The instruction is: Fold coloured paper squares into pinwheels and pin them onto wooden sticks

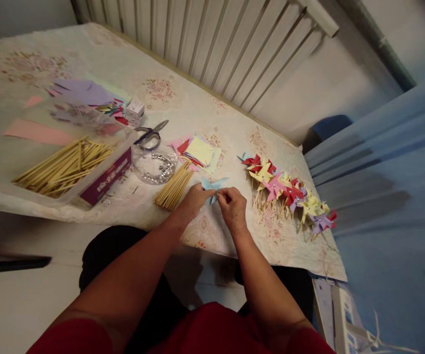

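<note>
While both hands meet at the counter (pixel 87 54) edge, left hand (pixel 193 199) and right hand (pixel 232 206) pinch a light blue paper pinwheel (pixel 214 186), fingers closed narrow on its lower edge; blades stick out above the fingertips. Loose bundle of wooden sticks (pixel 173 189) lies just left of it. Row of finished pinwheels (pixel 289 191) sits to the right, apart. Scissors (pixel 151 135) further back.

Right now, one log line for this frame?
left hand: pinching blue paper piece | right hand: pinching same piece | nearby: loose sticks, finished pinwheels
</note>
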`<act>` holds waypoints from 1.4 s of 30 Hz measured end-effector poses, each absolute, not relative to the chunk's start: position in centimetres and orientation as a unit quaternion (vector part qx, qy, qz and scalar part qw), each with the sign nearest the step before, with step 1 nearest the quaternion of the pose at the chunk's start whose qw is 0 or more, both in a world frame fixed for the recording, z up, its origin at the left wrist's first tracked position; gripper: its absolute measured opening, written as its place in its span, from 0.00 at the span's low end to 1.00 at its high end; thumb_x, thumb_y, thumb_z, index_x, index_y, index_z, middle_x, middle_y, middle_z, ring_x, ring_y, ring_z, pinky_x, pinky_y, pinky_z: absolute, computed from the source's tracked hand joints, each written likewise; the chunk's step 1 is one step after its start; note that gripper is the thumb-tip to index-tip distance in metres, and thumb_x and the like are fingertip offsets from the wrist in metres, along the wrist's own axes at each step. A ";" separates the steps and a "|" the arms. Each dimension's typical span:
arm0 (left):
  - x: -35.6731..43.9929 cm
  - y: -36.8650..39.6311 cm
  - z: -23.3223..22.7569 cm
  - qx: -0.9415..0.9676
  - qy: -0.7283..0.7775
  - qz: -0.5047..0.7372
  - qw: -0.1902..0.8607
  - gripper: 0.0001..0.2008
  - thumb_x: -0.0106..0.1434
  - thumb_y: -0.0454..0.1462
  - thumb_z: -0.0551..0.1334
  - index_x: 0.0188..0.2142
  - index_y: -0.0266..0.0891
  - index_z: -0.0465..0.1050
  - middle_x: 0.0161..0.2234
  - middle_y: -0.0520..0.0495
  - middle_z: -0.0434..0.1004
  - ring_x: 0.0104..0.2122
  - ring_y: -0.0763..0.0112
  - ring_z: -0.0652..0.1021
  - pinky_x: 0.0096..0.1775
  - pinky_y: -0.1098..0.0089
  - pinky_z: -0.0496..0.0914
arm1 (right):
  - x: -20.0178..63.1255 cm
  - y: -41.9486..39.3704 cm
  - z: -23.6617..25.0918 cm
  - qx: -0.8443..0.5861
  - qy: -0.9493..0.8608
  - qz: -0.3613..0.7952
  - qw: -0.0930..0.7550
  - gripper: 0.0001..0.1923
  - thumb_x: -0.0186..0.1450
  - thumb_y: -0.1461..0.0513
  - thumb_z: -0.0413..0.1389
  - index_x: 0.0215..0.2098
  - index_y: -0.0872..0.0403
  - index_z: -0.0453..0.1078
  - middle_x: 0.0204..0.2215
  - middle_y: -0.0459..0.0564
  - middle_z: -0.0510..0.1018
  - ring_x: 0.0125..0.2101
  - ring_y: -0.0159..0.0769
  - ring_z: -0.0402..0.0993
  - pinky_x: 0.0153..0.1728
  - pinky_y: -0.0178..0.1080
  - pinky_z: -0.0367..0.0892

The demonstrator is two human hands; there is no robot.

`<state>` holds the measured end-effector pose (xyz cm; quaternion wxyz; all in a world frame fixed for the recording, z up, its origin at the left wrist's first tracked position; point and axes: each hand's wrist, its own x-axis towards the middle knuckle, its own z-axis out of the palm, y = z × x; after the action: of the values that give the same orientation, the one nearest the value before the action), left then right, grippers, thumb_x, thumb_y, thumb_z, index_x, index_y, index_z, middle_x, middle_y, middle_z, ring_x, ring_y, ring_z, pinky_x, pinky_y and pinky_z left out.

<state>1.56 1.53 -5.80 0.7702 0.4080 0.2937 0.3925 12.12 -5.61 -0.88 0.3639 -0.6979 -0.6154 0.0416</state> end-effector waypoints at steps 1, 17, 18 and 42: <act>1.6 1.5 -5.8 0.408 0.289 0.393 0.772 0.14 0.49 0.40 0.67 0.34 0.33 0.78 0.29 0.49 0.77 0.32 0.69 0.75 0.38 0.69 0.68 | 12.2 -5.6 -1.0 -0.699 -0.614 0.042 0.364 0.07 0.62 0.63 0.54 0.28 0.53 0.72 0.25 0.45 0.72 0.28 0.32 0.66 0.33 0.35 0.62; 1.5 1.5 -6.4 0.415 0.276 0.394 0.772 0.11 0.50 0.40 0.67 0.31 0.34 0.76 0.26 0.52 0.75 0.29 0.72 0.72 0.35 0.72 0.66 | 12.6 -5.5 -2.0 -0.709 -0.602 0.042 0.365 0.07 0.62 0.63 0.54 0.28 0.53 0.73 0.25 0.45 0.72 0.28 0.33 0.67 0.33 0.35 0.62; 1.5 1.5 -6.4 0.416 0.277 0.394 0.771 0.11 0.50 0.40 0.67 0.31 0.34 0.76 0.26 0.52 0.74 0.28 0.72 0.72 0.35 0.72 0.66 | 12.6 -5.5 -2.0 -0.708 -0.603 0.043 0.365 0.07 0.62 0.63 0.54 0.28 0.53 0.73 0.25 0.45 0.72 0.28 0.33 0.67 0.33 0.35 0.62; 1.3 1.4 -5.0 0.513 0.353 0.398 0.673 0.11 0.49 0.38 0.65 0.33 0.34 0.76 0.26 0.50 0.74 0.31 0.68 0.71 0.35 0.70 0.65 | 13.1 -5.3 -0.7 -0.718 -0.647 0.018 0.255 0.07 0.64 0.64 0.54 0.30 0.53 0.73 0.29 0.48 0.75 0.31 0.35 0.69 0.34 0.35 0.61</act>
<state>1.30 1.39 -4.99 0.6735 0.5131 0.3531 0.3981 13.08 -5.26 -0.75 0.2545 -0.7181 -0.6474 0.0180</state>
